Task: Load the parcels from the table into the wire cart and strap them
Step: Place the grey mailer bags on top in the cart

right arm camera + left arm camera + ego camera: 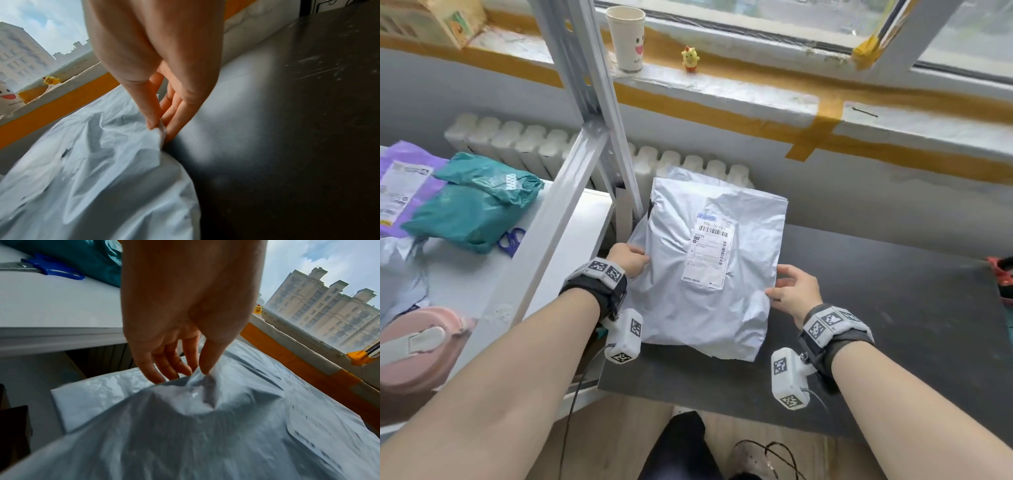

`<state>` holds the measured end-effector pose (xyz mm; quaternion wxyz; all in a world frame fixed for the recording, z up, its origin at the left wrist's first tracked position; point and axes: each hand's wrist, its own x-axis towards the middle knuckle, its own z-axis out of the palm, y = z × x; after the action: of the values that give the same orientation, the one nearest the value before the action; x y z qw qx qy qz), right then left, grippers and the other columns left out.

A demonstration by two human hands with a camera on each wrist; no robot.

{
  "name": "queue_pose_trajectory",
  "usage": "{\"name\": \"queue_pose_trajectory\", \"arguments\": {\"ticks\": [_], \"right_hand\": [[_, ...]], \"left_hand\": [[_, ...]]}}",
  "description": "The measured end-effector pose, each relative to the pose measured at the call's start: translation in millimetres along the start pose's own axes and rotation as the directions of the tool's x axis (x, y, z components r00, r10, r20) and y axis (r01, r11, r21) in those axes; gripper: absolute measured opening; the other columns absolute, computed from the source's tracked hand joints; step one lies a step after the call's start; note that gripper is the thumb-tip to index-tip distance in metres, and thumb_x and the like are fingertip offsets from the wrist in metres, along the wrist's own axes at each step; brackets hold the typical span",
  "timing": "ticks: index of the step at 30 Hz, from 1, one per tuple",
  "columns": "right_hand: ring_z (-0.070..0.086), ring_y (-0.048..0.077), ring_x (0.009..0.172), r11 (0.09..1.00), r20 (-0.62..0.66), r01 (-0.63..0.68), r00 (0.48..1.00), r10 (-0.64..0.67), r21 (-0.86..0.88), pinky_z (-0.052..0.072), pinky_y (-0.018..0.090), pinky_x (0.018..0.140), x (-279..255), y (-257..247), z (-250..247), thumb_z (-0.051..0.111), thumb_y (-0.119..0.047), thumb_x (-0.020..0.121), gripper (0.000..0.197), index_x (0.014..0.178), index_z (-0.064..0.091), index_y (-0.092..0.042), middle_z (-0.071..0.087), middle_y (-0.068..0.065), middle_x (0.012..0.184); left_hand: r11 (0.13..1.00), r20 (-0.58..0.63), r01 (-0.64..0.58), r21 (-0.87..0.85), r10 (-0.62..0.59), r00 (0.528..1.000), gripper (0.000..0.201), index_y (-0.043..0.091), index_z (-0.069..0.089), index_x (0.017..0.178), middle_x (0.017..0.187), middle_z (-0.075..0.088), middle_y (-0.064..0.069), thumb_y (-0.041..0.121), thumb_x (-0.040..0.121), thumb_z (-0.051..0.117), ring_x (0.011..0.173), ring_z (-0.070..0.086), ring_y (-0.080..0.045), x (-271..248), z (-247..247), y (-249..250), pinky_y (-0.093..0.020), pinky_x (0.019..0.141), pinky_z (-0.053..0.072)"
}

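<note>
— Window sill runs along the back, with a paper cup and a small yellow chick on it. Where is the parcel?

— On the dark table: a grey parcel, label up, with another grey bag under its far edge.

— And the hands?

— Left hand pinches the parcel's left edge; right hand pinches its right edge between thumb and fingers.

— Anything else?

— Teal parcel and purple parcel on the white table, beside blue scissors.
</note>
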<state>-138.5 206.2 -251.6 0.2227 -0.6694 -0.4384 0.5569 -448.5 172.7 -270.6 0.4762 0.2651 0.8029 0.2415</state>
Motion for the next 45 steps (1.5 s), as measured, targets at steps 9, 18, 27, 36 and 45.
{"name": "queue_pose_trajectory", "arguments": {"ticks": [9, 18, 27, 36, 45], "right_hand": [[0.062, 0.024, 0.069, 0.996, -0.057, 0.083, 0.995, -0.081, 0.038, 0.055, 0.032, 0.059, -45, 23, -75, 0.060, 0.021, 0.075, 0.049, 0.117, 0.060, -0.006, 0.061, 0.010, 0.077], [0.063, 0.028, 0.079, 0.978, -0.169, 0.193, 0.969, -0.178, 0.075, 0.054, 0.045, 0.080, -122, 86, -225, 0.057, 0.023, 0.073, 0.058, 0.121, 0.058, -0.009, 0.065, 0.012, 0.078], [0.067, 0.030, 0.090, 0.983, -0.239, 0.180, 0.957, -0.164, 0.044, 0.058, 0.041, 0.077, -178, 176, -393, 0.062, 0.018, 0.074, 0.063, 0.127, 0.055, -0.015, 0.066, 0.015, 0.095], [0.059, 0.029, 0.079, 0.983, -0.412, 0.139, 0.908, -0.079, 0.118, 0.054, 0.050, 0.078, -176, 212, -529, 0.058, 0.020, 0.076, 0.059, 0.126, 0.055, -0.010, 0.059, 0.007, 0.080], [0.057, 0.030, 0.074, 0.983, -0.571, 0.083, 0.821, 0.025, 0.163, 0.053, 0.048, 0.071, -142, 221, -663, 0.054, 0.024, 0.074, 0.059, 0.123, 0.059, -0.010, 0.062, 0.014, 0.083]], "left_hand": [[0.992, 0.107, 0.000, -0.124, 0.013, 0.994, 0.024, 0.012, 0.051, 0.071, 0.075, 0.051, -0.007, 0.001, 0.092, 0.055, 0.067, 0.051, -0.013, -71, 47, 23, -0.026, 0.065, 0.047], [0.978, 0.271, -0.203, -0.052, 0.209, 0.940, 0.038, 0.008, 0.054, 0.111, 0.077, 0.053, -0.009, -0.019, 0.085, 0.049, 0.056, 0.059, -0.017, -197, 159, 69, -0.014, 0.039, 0.047], [0.953, 0.332, -0.298, -0.058, 0.300, 0.894, 0.040, 0.007, 0.059, 0.113, 0.074, 0.056, -0.010, -0.018, 0.082, 0.056, 0.045, 0.056, -0.012, -284, 312, 87, -0.016, 0.043, 0.048], [0.929, 0.470, -0.370, -0.012, 0.332, 0.818, 0.043, 0.011, 0.058, 0.113, 0.076, 0.054, -0.010, -0.017, 0.082, 0.057, 0.064, 0.054, -0.022, -312, 459, 160, -0.017, 0.046, 0.053], [0.888, 0.599, -0.456, 0.051, 0.338, 0.725, 0.046, 0.014, 0.060, 0.118, 0.079, 0.060, -0.006, -0.014, 0.082, 0.057, 0.073, 0.060, -0.021, -310, 598, 254, -0.027, 0.063, 0.055]]}}
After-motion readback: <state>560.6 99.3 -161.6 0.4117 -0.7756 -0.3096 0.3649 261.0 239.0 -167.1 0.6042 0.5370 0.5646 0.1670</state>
